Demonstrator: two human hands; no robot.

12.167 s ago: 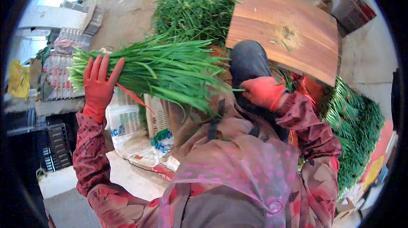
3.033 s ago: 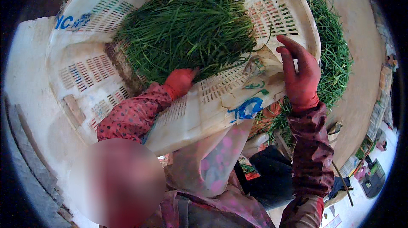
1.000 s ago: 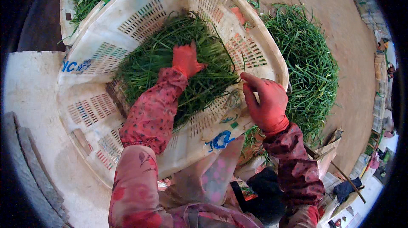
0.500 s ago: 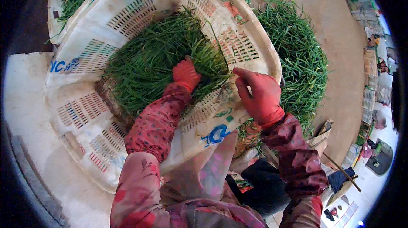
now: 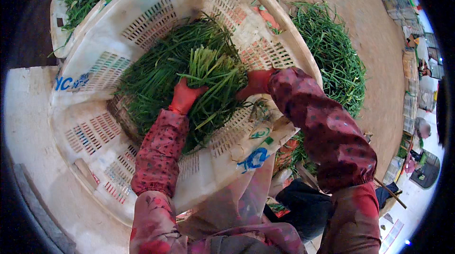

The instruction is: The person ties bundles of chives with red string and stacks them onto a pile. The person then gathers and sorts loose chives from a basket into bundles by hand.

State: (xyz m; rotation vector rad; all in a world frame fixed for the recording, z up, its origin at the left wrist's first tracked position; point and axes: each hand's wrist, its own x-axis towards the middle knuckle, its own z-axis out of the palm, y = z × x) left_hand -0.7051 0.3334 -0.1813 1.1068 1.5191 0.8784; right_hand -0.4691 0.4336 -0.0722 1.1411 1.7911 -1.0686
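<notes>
A large white slotted plastic basket (image 5: 102,71) holds a deep heap of long green chives (image 5: 142,76). Inside it, my red-gloved left hand (image 5: 186,97) grips the near left side of a bunch of chives (image 5: 206,67), whose pale cut ends point up. My right hand (image 5: 257,83), also in a red glove, presses against the bunch from the right. Its fingertips are partly hidden among the leaves. Both forearms wear dark red spotted sleeve covers and reach over the basket's near side.
Another big pile of chives (image 5: 332,50) lies on the brown floor right of the basket. A second white crate (image 5: 58,22) with greens stands at the upper left. Stacked crates (image 5: 410,69) line the far right, and a thin stick (image 5: 391,192) is below them.
My right hand has come off the basket's rim and moved inside, onto the bunch. My left hand has shifted left and slightly nearer; the bunch's pale ends now stand up between the hands.
</notes>
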